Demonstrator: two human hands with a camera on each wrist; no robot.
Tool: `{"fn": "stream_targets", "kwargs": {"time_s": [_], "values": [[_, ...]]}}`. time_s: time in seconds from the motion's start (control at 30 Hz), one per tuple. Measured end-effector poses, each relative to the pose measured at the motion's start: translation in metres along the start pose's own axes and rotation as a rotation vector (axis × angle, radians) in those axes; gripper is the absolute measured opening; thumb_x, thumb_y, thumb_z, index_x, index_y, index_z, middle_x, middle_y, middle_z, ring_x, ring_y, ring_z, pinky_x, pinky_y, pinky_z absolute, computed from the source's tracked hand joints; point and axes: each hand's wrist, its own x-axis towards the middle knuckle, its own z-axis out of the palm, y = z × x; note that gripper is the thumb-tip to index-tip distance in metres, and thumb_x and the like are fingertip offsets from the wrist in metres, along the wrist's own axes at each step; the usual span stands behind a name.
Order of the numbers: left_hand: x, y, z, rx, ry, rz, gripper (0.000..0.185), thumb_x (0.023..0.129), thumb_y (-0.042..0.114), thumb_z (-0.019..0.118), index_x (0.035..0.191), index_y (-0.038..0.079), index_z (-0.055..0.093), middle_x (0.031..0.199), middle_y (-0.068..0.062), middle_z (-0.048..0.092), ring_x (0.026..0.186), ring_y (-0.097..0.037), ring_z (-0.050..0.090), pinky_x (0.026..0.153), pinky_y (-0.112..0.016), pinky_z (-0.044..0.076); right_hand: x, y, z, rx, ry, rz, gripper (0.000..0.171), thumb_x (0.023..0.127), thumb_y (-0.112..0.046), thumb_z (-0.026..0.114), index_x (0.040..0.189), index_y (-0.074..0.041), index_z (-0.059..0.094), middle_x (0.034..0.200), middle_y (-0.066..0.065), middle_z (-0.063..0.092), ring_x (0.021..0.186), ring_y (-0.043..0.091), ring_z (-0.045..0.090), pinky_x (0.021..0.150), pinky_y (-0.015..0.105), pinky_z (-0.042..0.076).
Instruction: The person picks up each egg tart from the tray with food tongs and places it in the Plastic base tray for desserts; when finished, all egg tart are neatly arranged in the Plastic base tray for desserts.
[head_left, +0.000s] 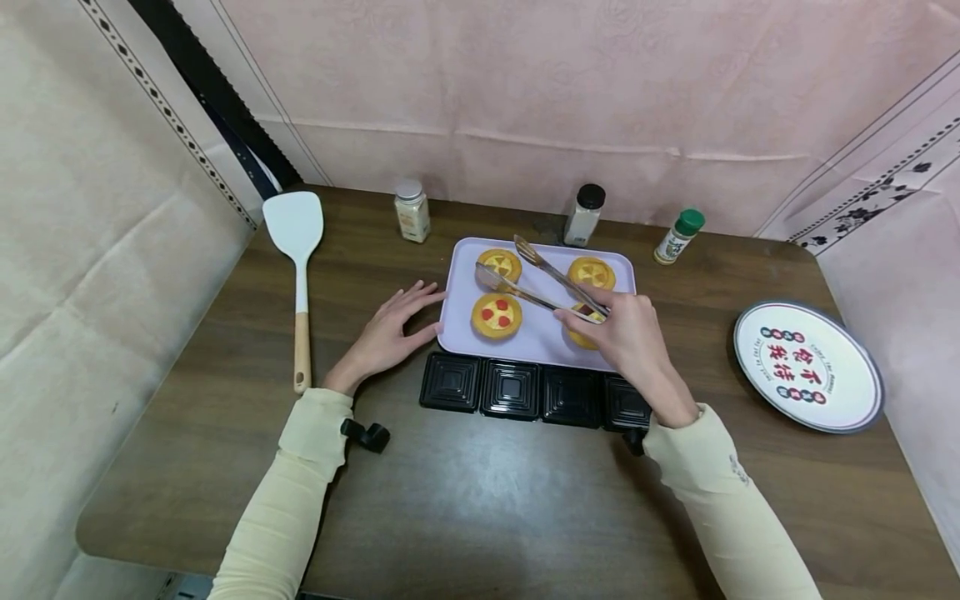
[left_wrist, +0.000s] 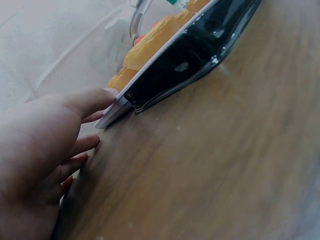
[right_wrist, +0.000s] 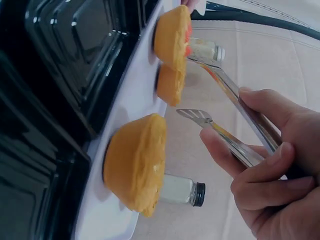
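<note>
My right hand (head_left: pixel 630 333) grips a pair of metal tongs (head_left: pixel 558 277), their tips spread apart above a lilac tray (head_left: pixel 536 333). Several small round tarts stand on that tray; one tart with red topping (head_left: pixel 496 316) sits at the front left, another tart (head_left: pixel 592 272) at the back right. The tart at the front right is partly hidden by the right hand. In the right wrist view nothing lies between the tong tips. At the tray's left edge, my left hand (head_left: pixel 392 332) has its fingers spread, thumb and fingertips right at the rim.
A black tray of square wells (head_left: pixel 510 389) lies along the lilac tray's front side. Three seasoning jars stand behind: one white-capped jar (head_left: pixel 412 212), one black-capped jar (head_left: pixel 583 217), one green-capped jar (head_left: pixel 678 237). A white spatula (head_left: pixel 297 250) lies left, a round plate (head_left: pixel 808 417) right.
</note>
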Motion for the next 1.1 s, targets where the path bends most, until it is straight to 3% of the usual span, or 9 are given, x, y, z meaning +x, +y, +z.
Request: {"fn": "stream_targets", "kwargs": {"time_s": [0.17,0.63,1.0,1.1], "values": [[0.001,-0.001,0.0,0.001,-0.003,-0.001,0.055,0.097,0.039,0.062,0.147,0.021,0.048,0.154,-0.006,0.038,0.146,-0.023,0.02,0.118,-0.043,0.009,0.002,0.0,0.005,-0.007,-0.013,0.003,0.057,0.083,-0.038,0.079,0.125,-0.002,0.067,0.07,0.008,0.064,0.05,0.019,0.051,0.038,0.027,0.033],[0.0,-0.001,0.0,-0.009,-0.008,-0.009,0.055,0.097,0.04,0.061,0.147,0.023,0.047,0.154,-0.005,0.037,0.147,-0.021,0.019,0.119,-0.043,0.008,0.002,0.0,0.007,0.005,-0.019,-0.02,0.05,0.085,-0.035,0.078,0.123,-0.003,0.069,0.092,0.017,0.069,0.057,0.022,0.057,0.038,0.027,0.034],[0.0,0.001,-0.001,-0.004,-0.004,-0.012,0.054,0.097,0.039,0.061,0.147,0.022,0.048,0.153,-0.005,0.038,0.146,-0.022,0.02,0.118,-0.043,0.008,0.003,-0.001,0.002,0.008,0.003,-0.004,0.052,0.087,-0.038,0.075,0.123,-0.001,0.068,0.063,0.008,0.057,0.038,0.018,0.038,0.036,0.027,0.03],[0.0,0.001,-0.001,-0.006,-0.006,-0.014,0.054,0.097,0.04,0.061,0.147,0.022,0.048,0.153,-0.006,0.038,0.146,-0.022,0.02,0.119,-0.043,0.008,0.0,-0.001,-0.005,0.016,0.021,-0.031,0.05,0.087,-0.038,0.075,0.123,-0.004,0.069,0.066,0.005,0.06,0.037,0.017,0.034,0.035,0.027,0.028]]}}
